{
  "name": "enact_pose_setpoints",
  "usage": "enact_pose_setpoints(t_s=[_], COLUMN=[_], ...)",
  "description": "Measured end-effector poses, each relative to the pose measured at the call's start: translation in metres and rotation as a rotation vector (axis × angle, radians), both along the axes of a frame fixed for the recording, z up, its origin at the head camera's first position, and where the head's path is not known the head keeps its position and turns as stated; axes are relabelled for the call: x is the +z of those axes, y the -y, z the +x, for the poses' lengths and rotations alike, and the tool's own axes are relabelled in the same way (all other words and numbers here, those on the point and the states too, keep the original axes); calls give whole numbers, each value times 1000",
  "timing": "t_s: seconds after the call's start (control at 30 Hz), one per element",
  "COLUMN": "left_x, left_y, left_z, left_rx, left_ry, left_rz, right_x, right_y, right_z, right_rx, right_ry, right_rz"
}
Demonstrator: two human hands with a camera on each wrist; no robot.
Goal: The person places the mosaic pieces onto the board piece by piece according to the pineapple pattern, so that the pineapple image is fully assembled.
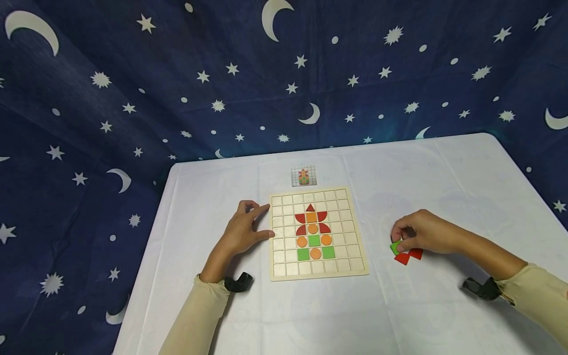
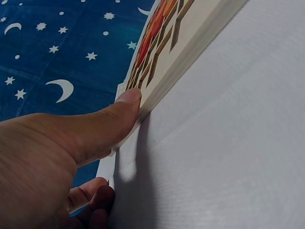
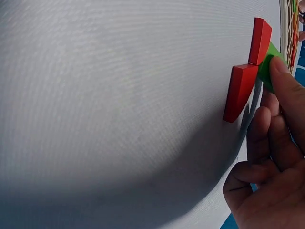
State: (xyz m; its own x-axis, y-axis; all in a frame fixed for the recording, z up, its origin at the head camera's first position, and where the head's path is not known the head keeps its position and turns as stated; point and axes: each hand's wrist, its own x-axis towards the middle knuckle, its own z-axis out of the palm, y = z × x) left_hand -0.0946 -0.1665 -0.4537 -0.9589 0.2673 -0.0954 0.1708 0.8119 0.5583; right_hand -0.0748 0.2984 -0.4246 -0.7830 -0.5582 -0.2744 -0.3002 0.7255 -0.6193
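A wooden grid board [image 1: 284,256] lies on the table with a pattern of flat pieces on it: a red triangle [image 1: 310,208] on top, an orange square [image 1: 311,217], red quarter circles [image 1: 325,228], orange circles [image 1: 315,253] and green squares [image 1: 328,252]. At the board's left edge my left hand [image 1: 241,231] rests its thumb [image 2: 109,121] and an extended finger against the wood. To the right, my right hand [image 1: 423,232] pinches a green square [image 3: 265,71] between thumb and fingers. Two red quarter-circle pieces [image 3: 240,90] lie right beside that green square, on the cloth.
Behind the board lies a small card [image 1: 296,180] printed with a similar figure on a grid. A white cloth [image 1: 319,315] covers the table. A dark blue curtain [image 1: 248,59] with stars and moons hangs behind. Each wrist carries a black camera mount [image 1: 238,282].
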Motion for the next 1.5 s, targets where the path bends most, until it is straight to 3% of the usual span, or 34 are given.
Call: enact_pose_setpoints(t_s=[0.4, 0.63, 0.83, 1.27, 1.5], left_x=[2, 2, 0, 3, 4], left_y=[0, 0, 1, 1, 0], left_z=[0, 1, 0, 1, 1], left_rx=[5, 3, -2, -6, -3], left_ry=[3, 5, 2, 3, 4], left_rz=[-7, 4, -10, -17, -13], right_x=[-5, -2, -4, -2, -3], right_y=[13, 47, 80, 132, 150], right_z=[-3, -6, -7, -1, 5], right_rx=[-44, -60, -41, 6, 51], right_ry=[57, 144, 215, 222, 166], right_rz=[-208, -298, -310, -380, -362])
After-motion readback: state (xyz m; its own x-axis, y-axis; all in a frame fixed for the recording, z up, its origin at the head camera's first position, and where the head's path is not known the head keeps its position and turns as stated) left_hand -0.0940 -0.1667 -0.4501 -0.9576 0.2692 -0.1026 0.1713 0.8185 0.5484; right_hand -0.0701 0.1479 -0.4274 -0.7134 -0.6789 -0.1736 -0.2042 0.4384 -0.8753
